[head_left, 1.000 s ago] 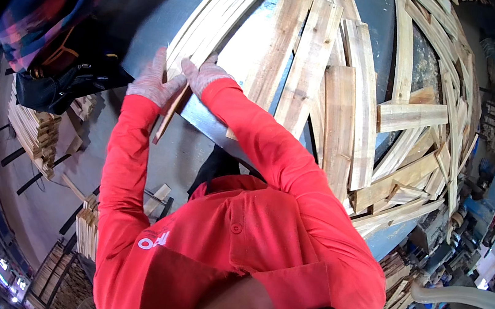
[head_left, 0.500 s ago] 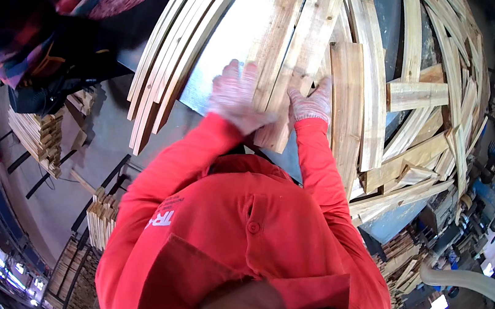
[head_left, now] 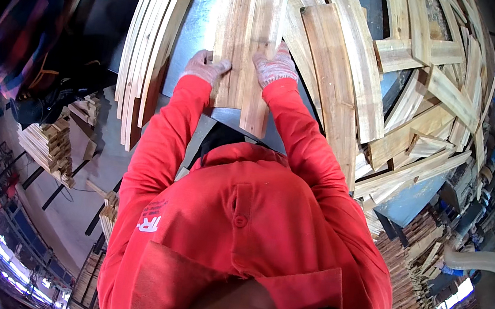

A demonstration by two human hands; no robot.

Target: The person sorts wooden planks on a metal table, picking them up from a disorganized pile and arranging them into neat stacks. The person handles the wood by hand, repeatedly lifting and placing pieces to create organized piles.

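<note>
Two pale wooden boards lie side by side on the metal tabletop in front of me, the left board [head_left: 233, 35] and the right board [head_left: 255, 109]. Their long edges meet, and the right one reaches closer to my body. My left hand [head_left: 207, 68], in a knit glove, grips the left board's outer edge with its thumb on top. On the other side, my gloved right hand [head_left: 277, 67] holds the right board's outer edge, thumb lying on its face. The fingers beneath the edges are partly hidden.
Long narrow strips [head_left: 149, 50] are stacked at the table's left. Wider boards [head_left: 338, 73] lie to my right, beside a jumbled heap of offcuts [head_left: 414, 129]. A person's plaid sleeve [head_left: 27, 35] is at far left. Stacked wood [head_left: 48, 145] stands below, left of the table.
The two boards have closed together and turned straighter toward me. My left hand has gone from spread across the left board to gripping its outer edge. Another loose piece now lies on the right-hand heap.
</note>
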